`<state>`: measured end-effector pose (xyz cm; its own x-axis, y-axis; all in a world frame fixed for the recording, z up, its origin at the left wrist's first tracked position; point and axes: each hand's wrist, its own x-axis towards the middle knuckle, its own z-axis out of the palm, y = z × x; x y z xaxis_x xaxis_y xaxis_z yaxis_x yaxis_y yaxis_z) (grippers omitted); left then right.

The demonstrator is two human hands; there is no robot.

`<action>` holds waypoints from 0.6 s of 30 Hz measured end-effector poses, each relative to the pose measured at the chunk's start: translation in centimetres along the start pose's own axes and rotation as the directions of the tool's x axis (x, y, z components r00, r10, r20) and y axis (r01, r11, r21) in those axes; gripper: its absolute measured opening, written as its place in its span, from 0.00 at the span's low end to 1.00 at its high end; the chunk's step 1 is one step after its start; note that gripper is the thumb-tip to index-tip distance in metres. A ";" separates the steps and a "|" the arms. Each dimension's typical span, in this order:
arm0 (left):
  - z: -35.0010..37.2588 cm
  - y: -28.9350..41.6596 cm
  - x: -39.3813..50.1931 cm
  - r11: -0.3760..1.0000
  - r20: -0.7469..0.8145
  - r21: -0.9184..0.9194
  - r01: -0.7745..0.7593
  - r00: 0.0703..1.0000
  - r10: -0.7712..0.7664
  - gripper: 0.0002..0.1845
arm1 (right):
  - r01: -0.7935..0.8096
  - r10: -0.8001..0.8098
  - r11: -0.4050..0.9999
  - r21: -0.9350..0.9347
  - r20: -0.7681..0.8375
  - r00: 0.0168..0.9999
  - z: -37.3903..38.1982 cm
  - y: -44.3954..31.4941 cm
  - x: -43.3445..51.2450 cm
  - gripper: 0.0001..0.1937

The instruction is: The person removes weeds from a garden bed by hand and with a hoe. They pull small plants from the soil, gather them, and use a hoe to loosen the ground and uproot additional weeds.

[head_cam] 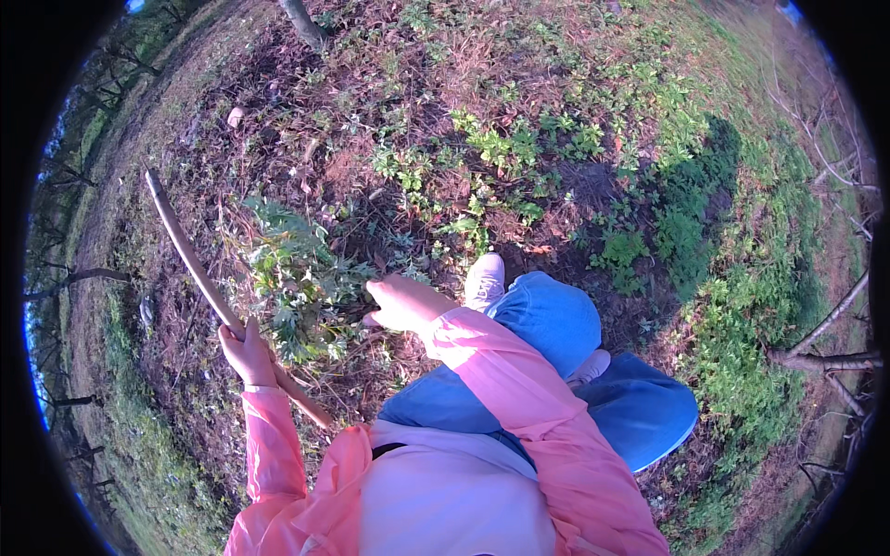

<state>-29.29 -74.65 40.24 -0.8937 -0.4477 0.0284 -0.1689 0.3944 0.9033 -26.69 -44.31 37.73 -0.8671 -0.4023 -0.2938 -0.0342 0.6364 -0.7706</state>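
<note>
My left hand [248,354] is closed around a long, slightly curved wooden stick [188,250]. The stick slants from the upper left down to a blunt lower end near my waist. My right hand [405,303] reaches across to the left, low over the ground, beside a bunch of leafy green weeds [292,271]. Its thumb and forefinger are apart at the edge of the leaves. The other fingers are partly hidden, and whether they hold a stem I cannot tell. The weeds lie between the stick and my right hand.
Low green plants [507,146] grow ahead of my shoe [484,280]. A slim tree trunk [304,24] rises at the top, and a pale stone [236,117] lies at the upper left. Bare branches [827,361] stick out at the right edge.
</note>
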 end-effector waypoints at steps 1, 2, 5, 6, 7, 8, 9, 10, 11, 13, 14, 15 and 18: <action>-0.1 -0.5 0.2 1.000 0.023 0.023 -0.007 1.000 0.007 0.10 | 0.015 -0.016 0.999 -0.034 -0.053 0.998 -0.3 0.2 -0.6 0.22; -0.1 -1.1 0.2 0.975 0.035 0.167 -0.144 0.990 0.140 0.12 | -0.039 0.032 0.998 -0.056 -0.109 0.994 -0.6 0.5 -1.1 0.18; 1.8 -4.0 -0.7 0.945 0.084 -0.116 -0.305 0.945 0.316 0.16 | -0.099 0.060 0.992 -0.075 -0.413 0.909 -0.1 2.7 -1.8 0.19; 0.8 -5.1 -0.1 0.936 0.114 0.200 -0.291 0.955 0.273 0.15 | -0.138 0.108 0.990 -0.035 -0.444 0.890 -0.7 1.9 -2.3 0.19; 1.4 -3.3 -0.9 0.902 0.220 0.288 -0.323 0.939 0.266 0.14 | -0.164 0.161 0.986 0.033 -0.443 0.882 -1.0 2.2 -2.7 0.19; 2.4 -1.5 -2.0 0.894 0.241 0.327 -0.306 0.942 0.234 0.13 | -0.153 0.140 0.988 0.013 -0.482 0.865 -0.8 3.2 -2.7 0.21; 3.5 0.7 -3.3 0.884 0.247 0.372 -0.284 0.948 0.201 0.13 | -0.132 0.107 0.991 -0.012 -0.514 0.851 -0.5 4.0 -2.6 0.23; 3.6 0.6 -3.3 0.851 0.246 0.411 -0.328 0.938 0.243 0.15 | -0.118 0.142 0.989 0.090 -0.351 0.926 -0.8 3.3 -2.7 0.32; 3.9 1.8 -3.8 0.845 0.261 0.407 -0.346 0.931 0.255 0.14 | -0.138 0.172 0.972 0.188 -0.178 0.969 -1.3 2.5 -2.9 0.43; 5.0 2.2 -4.3 0.844 0.330 0.387 -0.372 0.910 0.250 0.13 | -0.187 0.185 0.857 0.480 0.052 0.981 0.1 1.8 -2.0 0.47; 4.0 -2.2 -0.8 0.999 0.314 -0.031 -0.025 0.949 0.034 0.12 | -0.220 0.154 0.704 0.675 0.157 0.975 1.5 -0.2 -0.7 0.49; 6.3 1.5 -5.0 0.858 0.340 0.288 -0.424 0.883 0.323 0.13 | -0.321 0.203 0.499 0.805 0.252 0.946 3.2 0.9 -0.5 0.51; 5.3 1.6 -6.4 0.852 0.375 0.392 -0.348 0.906 0.197 0.15 | -0.435 0.271 0.054 0.899 0.406 0.873 6.2 -4.4 -0.1 0.44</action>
<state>-26.00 -66.87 39.18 -0.9987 -0.0266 0.0430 0.0040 0.8062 0.5916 -23.36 -51.16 37.61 -0.5642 -0.4461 -0.6947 0.8220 -0.3822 -0.4222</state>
